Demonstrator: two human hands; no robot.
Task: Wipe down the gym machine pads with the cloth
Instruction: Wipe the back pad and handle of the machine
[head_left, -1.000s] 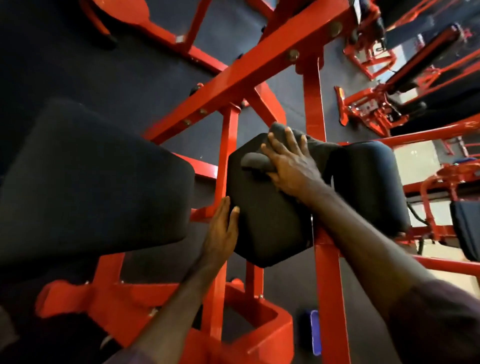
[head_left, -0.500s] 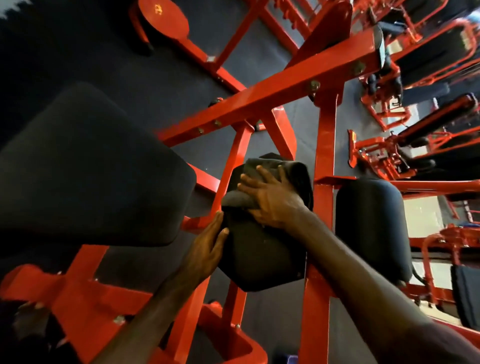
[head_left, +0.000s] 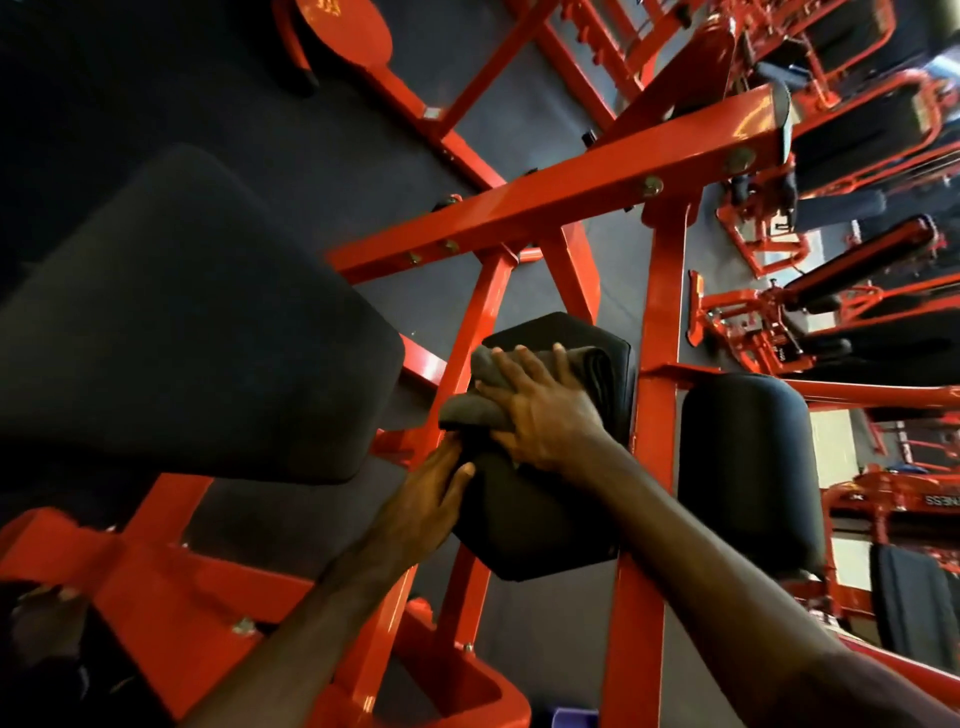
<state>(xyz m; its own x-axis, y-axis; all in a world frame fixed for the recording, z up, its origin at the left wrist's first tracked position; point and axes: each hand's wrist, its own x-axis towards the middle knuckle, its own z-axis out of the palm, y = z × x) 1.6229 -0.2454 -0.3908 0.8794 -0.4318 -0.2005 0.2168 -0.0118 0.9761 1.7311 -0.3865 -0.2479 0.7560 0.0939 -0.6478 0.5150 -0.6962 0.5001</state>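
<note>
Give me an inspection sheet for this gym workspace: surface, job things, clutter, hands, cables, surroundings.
Surface: dark gym floor under a red machine frame.
Job's things: grey cloth bunched on the small black pad; large black pad to its left; rounded black pad to its right, beyond a red upright.
Clutter: a blue object at the bottom edge, too cropped to identify.
Hands: right hand lies flat, fingers spread, pressing the cloth onto the small pad; left hand rests against that pad's left edge, fingers straight.
Cables: nothing seen.
Surroundings: more red machines with black pads on the right.
</note>
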